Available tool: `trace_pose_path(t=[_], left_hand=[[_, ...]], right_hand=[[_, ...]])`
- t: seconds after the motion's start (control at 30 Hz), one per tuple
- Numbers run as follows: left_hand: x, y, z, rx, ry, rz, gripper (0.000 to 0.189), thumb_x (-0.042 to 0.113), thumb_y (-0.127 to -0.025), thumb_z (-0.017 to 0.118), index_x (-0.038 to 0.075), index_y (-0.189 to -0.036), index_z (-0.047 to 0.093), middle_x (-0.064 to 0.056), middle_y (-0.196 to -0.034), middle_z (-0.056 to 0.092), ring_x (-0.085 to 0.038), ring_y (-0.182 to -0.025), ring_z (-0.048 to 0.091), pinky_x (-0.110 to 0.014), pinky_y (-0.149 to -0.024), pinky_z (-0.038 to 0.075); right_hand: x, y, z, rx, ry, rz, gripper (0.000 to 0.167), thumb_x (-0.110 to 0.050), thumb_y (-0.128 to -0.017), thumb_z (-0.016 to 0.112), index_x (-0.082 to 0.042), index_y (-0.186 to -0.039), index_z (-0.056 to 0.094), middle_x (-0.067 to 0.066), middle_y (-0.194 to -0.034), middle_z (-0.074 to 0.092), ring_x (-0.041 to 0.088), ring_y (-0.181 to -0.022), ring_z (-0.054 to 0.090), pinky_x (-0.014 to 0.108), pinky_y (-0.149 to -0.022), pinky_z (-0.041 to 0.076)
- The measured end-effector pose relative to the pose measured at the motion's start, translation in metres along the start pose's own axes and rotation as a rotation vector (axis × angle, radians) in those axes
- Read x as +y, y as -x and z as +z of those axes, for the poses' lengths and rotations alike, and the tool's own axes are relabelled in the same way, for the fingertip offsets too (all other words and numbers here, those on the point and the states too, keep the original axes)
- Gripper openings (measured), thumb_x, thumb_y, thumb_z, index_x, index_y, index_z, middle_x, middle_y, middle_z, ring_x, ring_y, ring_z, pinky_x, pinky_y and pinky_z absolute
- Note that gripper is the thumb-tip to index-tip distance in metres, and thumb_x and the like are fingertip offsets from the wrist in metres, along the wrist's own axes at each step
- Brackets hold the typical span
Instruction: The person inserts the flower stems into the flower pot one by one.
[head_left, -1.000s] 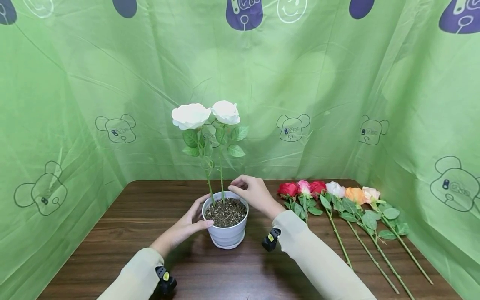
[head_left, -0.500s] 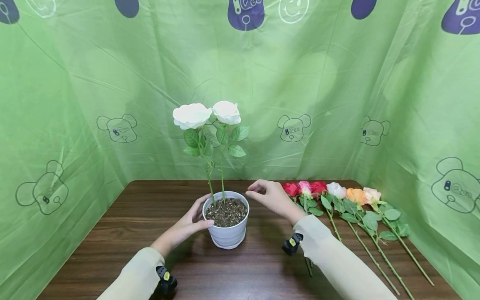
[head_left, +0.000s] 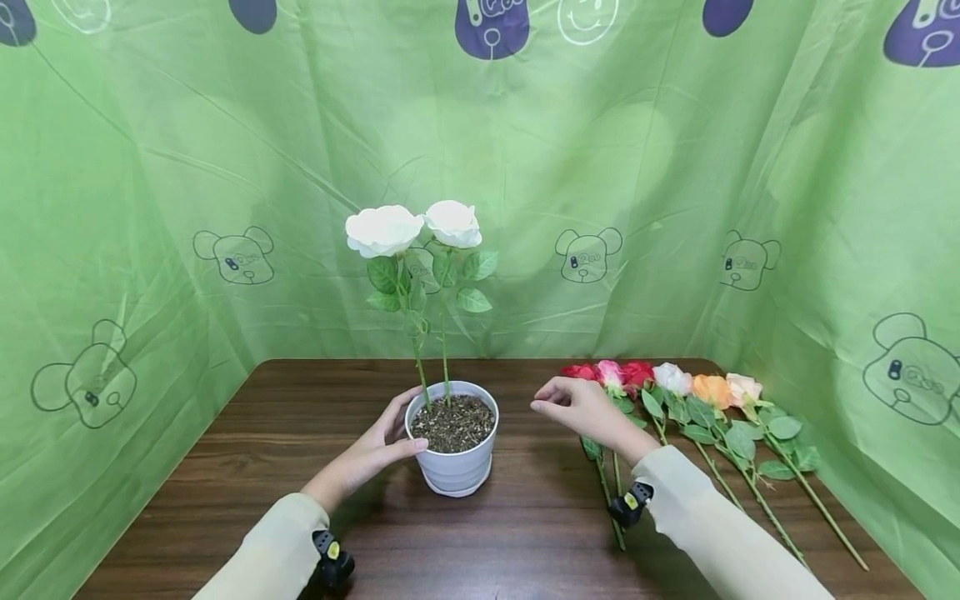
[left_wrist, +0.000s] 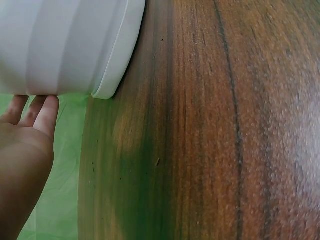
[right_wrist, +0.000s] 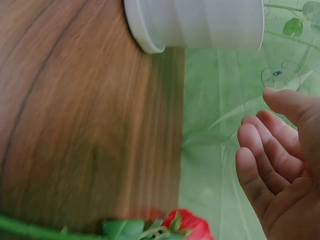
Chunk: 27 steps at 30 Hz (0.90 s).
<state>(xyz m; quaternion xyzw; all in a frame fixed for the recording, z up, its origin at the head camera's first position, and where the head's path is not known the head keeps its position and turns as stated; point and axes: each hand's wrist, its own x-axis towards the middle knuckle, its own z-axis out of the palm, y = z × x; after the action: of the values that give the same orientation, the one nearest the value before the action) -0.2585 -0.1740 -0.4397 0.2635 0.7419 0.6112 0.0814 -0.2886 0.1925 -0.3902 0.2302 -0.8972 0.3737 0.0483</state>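
A white ribbed flowerpot (head_left: 456, 470) filled with dark soil (head_left: 454, 425) stands mid-table on a saucer. Two white roses (head_left: 385, 231) rise upright from the soil on green leafy stems. My left hand (head_left: 369, 454) holds the pot from the left, its thumb at the near rim and its fingers around the far-left side. In the left wrist view, fingertips (left_wrist: 48, 112) touch the pot wall. My right hand (head_left: 588, 414) hovers right of the pot, near the red rose (head_left: 578, 372), fingers loosely curled and holding nothing. It partly hides that rose.
On the right of the brown wooden table (head_left: 247, 467) several cut roses lie in a row: red, pink, white (head_left: 672, 379), orange (head_left: 711, 392) and peach (head_left: 743, 389). Their stems point toward the near edge. A green printed curtain (head_left: 300, 167) surrounds the table.
My right hand has moved away from the pot's right rim, rightward toward the lying roses. My left hand and the pot have stayed in place.
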Motion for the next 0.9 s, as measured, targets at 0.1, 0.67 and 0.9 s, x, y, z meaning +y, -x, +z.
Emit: trace_pose_path(t=[0.1,0.67,0.9], left_hand=[[0.0,0.0,0.0,0.001,-0.006,0.002,0.078,0.017,-0.097,0.065,0.02,-0.159,0.018,-0.014,-0.162,0.026,-0.034,-0.148,0.021,-0.055,-0.115,0.02],[-0.004,-0.001,-0.001,0.007,-0.002,-0.012,0.077,0.018,-0.097,0.065,0.025,-0.158,0.02,-0.013,-0.162,0.025,-0.033,-0.148,0.02,-0.055,-0.116,0.02],[-0.006,-0.001,-0.002,0.004,-0.008,-0.004,0.077,0.018,-0.097,0.065,0.024,-0.159,0.019,-0.012,-0.162,0.026,-0.032,-0.148,0.022,-0.054,-0.115,0.02]], right_hand=[[0.009,0.007,-0.004,-0.023,-0.023,0.016,0.019,-0.034,-0.093,0.073,-0.016,-0.098,0.073,-0.004,-0.084,0.071,0.012,-0.073,0.065,0.032,-0.067,0.054],[0.049,0.049,-0.014,-0.082,-0.015,0.224,0.017,-0.027,-0.094,0.073,-0.01,-0.091,0.07,0.007,-0.07,0.066,0.021,-0.062,0.065,0.034,-0.056,0.057],[0.06,0.062,-0.015,-0.08,-0.026,0.3,0.017,-0.022,-0.09,0.077,-0.007,-0.087,0.07,0.004,-0.069,0.065,0.02,-0.062,0.064,0.034,-0.055,0.056]])
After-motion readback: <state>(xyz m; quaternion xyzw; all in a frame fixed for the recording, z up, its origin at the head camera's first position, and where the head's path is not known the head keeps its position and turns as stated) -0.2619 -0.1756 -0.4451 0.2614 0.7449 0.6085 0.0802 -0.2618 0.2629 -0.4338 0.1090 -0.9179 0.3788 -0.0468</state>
